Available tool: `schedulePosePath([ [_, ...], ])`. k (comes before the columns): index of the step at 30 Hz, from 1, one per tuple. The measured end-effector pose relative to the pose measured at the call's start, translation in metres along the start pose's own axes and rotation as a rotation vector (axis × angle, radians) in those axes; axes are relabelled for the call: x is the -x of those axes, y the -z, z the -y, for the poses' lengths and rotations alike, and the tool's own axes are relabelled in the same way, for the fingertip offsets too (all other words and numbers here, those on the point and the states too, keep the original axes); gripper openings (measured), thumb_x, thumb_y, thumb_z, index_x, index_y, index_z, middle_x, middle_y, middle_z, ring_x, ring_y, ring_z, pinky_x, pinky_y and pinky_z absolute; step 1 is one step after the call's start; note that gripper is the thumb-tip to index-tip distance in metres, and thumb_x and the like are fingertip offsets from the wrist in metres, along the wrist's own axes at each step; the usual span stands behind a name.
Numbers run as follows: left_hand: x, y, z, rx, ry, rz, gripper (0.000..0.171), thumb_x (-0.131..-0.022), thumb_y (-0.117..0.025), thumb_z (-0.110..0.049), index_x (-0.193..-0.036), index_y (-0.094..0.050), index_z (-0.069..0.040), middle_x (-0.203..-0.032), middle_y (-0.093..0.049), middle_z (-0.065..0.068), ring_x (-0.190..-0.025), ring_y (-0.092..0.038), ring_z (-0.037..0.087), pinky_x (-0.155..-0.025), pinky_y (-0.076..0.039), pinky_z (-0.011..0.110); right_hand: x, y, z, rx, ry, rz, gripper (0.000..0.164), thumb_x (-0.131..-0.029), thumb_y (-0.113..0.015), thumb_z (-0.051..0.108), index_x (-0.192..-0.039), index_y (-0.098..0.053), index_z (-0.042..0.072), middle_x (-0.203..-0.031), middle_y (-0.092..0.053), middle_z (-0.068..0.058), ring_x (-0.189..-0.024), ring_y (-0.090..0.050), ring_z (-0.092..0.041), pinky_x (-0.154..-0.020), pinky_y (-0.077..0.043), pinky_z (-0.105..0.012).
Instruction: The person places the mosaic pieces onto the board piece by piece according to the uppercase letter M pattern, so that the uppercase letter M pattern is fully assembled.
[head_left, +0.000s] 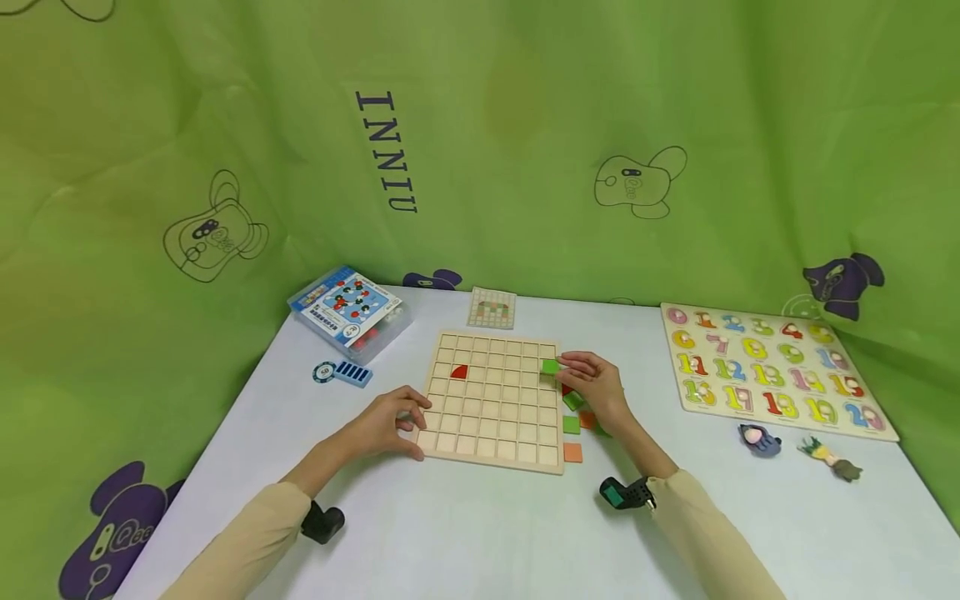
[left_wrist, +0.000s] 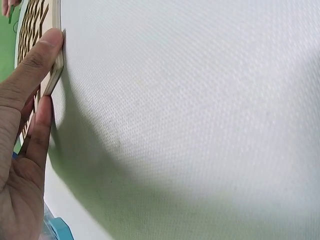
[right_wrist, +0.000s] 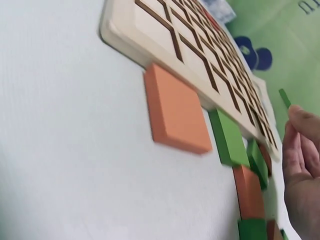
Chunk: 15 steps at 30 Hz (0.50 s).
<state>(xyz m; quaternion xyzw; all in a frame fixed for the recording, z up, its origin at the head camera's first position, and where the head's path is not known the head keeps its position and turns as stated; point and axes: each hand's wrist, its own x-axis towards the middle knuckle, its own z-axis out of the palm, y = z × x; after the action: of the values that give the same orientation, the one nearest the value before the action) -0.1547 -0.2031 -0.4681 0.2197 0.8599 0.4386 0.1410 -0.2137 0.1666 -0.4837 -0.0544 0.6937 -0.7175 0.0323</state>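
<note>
Left hand point(head_left: 388, 422) grips the board point(head_left: 489, 408), right hand point(head_left: 600, 388) pinches a green tile point(head_left: 550, 367).

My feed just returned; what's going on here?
A person's right hand pinches a green square tile over the right side of a pale wooden grid board. The left hand holds the board's near-left corner. A red quarter-circle piece sits in the grid; more green tiles and orange square tiles lie alongside.

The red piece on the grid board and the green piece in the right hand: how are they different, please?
The red piece has a curved side, while the green piece looks square. The red piece lies on the grid board, while the right hand pinches the green piece. Both look small and flat.
</note>
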Motion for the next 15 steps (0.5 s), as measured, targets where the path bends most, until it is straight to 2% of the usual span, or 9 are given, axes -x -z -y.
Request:
schedulePosePath([
  [6, -0.001, 0.001, -0.002, -0.003, 0.0, -0.005, 0.033, -0.062, -0.089, -0.008, -0.081, -0.062, -0.004, -0.125, -0.053, 0.014, -0.108, -0.054, 0.03, -0.08, -0.055, 0.024, -0.003, -0.015, 0.0, -0.008, 0.028, 0.031, 0.037, -0.084, -0.066, -0.011, -0.119, -0.055, -0.014, -0.119, -0.059, -0.031, -0.089, -0.064, -0.006, -0.078, -0.054, -0.017],
  [10, 0.0, 0.001, -0.002, 0.004, -0.003, -0.004, 0.033, -0.063, -0.089, -0.008, -0.081, -0.062, -0.004, -0.125, -0.053, 0.014, -0.105, -0.055, 0.029, -0.08, -0.055, 0.025, -0.003, -0.027, -0.005, 0.029, 0.048, 0.031, 0.035, -0.083, -0.068, -0.009, -0.116, -0.058, -0.013, -0.116, -0.06, -0.031, -0.089, -0.065, -0.009, -0.078, -0.054, -0.018],
  [12, 0.001, 0.001, -0.001, 0.003, -0.004, -0.001, 0.033, -0.063, -0.089, -0.009, -0.081, -0.062, -0.004, -0.125, -0.053, 0.014, -0.105, -0.054, 0.028, -0.08, -0.055, 0.025, -0.001, -0.033, -0.005, 0.081, 0.063, 0.029, 0.034, -0.082, -0.07, -0.007, -0.114, -0.06, -0.011, -0.114, -0.062, -0.029, -0.089, -0.065, -0.013, -0.077, -0.054, -0.017],
  [15, 0.001, 0.0, 0.0, 0.0, -0.007, 0.001, 0.033, -0.063, -0.089, -0.01, -0.081, -0.062, -0.004, -0.125, -0.053, 0.014, -0.106, -0.054, 0.029, -0.079, -0.055, 0.024, 0.003, -0.044, 0.0, 0.137, 0.101, 0.032, 0.032, -0.082, -0.07, -0.008, -0.112, -0.06, -0.012, -0.111, -0.063, -0.029, -0.093, -0.065, -0.029, -0.077, -0.055, -0.018],
])
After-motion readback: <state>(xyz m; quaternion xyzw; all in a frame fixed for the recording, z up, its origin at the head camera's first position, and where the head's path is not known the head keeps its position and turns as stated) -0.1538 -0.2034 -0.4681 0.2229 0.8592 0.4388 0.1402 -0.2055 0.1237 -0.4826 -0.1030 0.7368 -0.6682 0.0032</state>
